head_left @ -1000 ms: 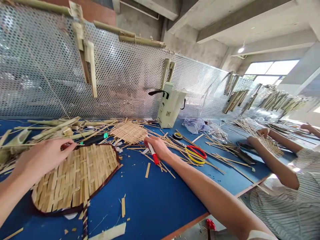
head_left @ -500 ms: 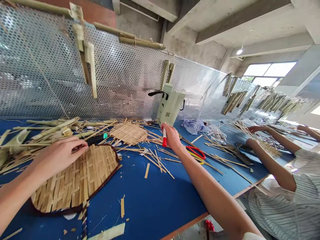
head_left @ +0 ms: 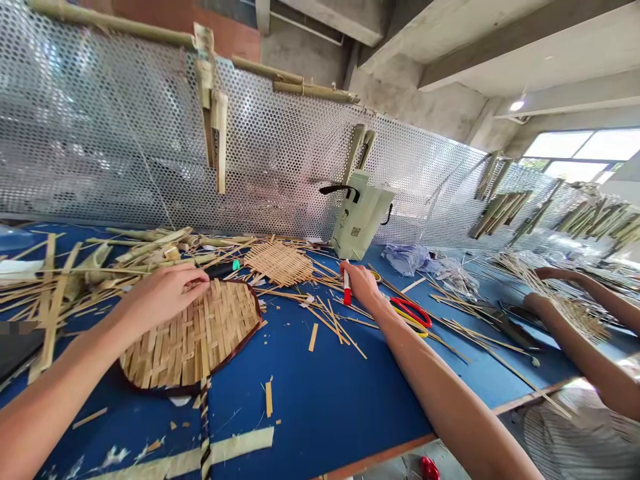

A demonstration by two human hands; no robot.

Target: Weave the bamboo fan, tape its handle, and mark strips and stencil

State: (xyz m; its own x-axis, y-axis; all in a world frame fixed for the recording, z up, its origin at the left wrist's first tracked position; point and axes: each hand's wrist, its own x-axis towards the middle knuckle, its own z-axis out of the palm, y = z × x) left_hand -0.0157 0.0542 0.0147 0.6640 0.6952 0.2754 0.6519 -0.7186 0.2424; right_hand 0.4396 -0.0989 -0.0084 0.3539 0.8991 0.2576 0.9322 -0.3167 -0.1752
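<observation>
My right hand (head_left: 361, 283) is closed round a white marker with a red cap (head_left: 347, 293), held just above the table in front of a pale green paper bag (head_left: 359, 223). Over the upper left edge of a woven bamboo fan (head_left: 200, 340) my left hand (head_left: 163, 293) rests with curled fingers; whatever they may hold is hidden. The fan has a dark bound rim, and its wrapped handle (head_left: 205, 427) points toward me. Beside the left fingertips lies a dark tool with a teal end (head_left: 236, 265). A loose woven bamboo piece (head_left: 279, 262) lies between my hands.
Scissors with red and yellow handles (head_left: 411, 312) lie right of my right forearm. Bamboo strips (head_left: 330, 320) litter the blue table (head_left: 320, 407). Crumpled plastic (head_left: 407, 259) lies farther back. A perforated metal screen (head_left: 290, 160) stands behind. At right, a co-worker's arms (head_left: 575, 340) reach over bamboo strips.
The view has swung left, so things appear farther right. My right hand, still on the marker, has drawn slightly away from the bag. My left hand stays over the fan's edge.
</observation>
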